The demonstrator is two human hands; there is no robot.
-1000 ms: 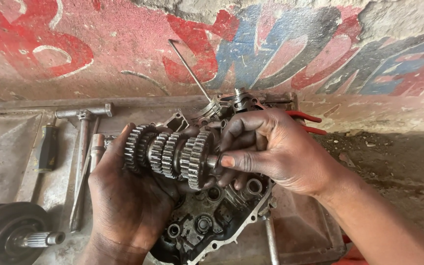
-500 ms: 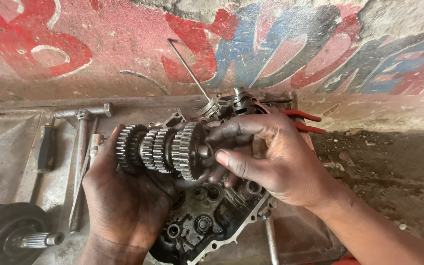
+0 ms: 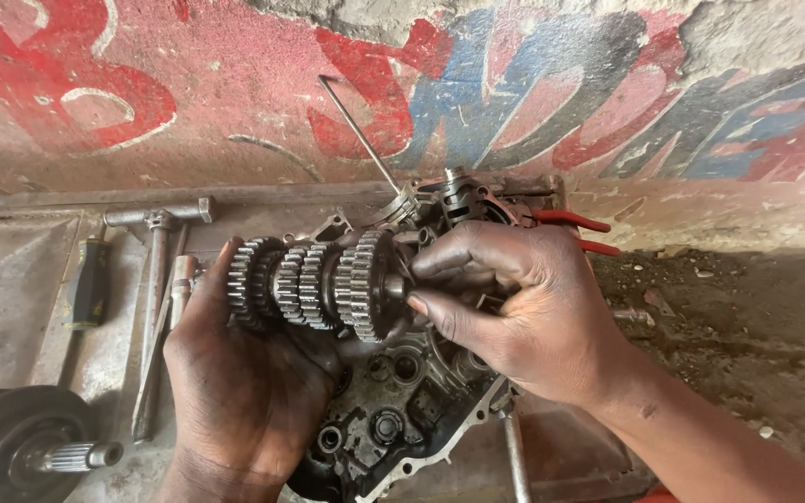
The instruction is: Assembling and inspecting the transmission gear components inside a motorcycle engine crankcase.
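Observation:
A greasy steel gear cluster [image 3: 314,284], several toothed wheels on a shaft, lies across the palm of my left hand [image 3: 249,391], which cups it from below. My right hand [image 3: 514,307] grips the cluster's right end, thumb and fingers around the shaft tip next to the largest gear. Both hands hold it just above an open engine crankcase half [image 3: 393,419], dark and oily, with bearing holes showing.
A T-handle socket wrench [image 3: 156,279] and a black-handled screwdriver [image 3: 86,284] lie on the metal tray [image 3: 11,307] at left. A round black part with a splined shaft [image 3: 25,456] sits at bottom left. Red-handled pliers [image 3: 575,228] rest behind the crankcase. A painted wall [image 3: 514,84] stands behind.
The gear cluster has shifted slightly left and been turned in my hands. My right hand's fingers have moved along the shaft end. The crankcase and tools stayed put.

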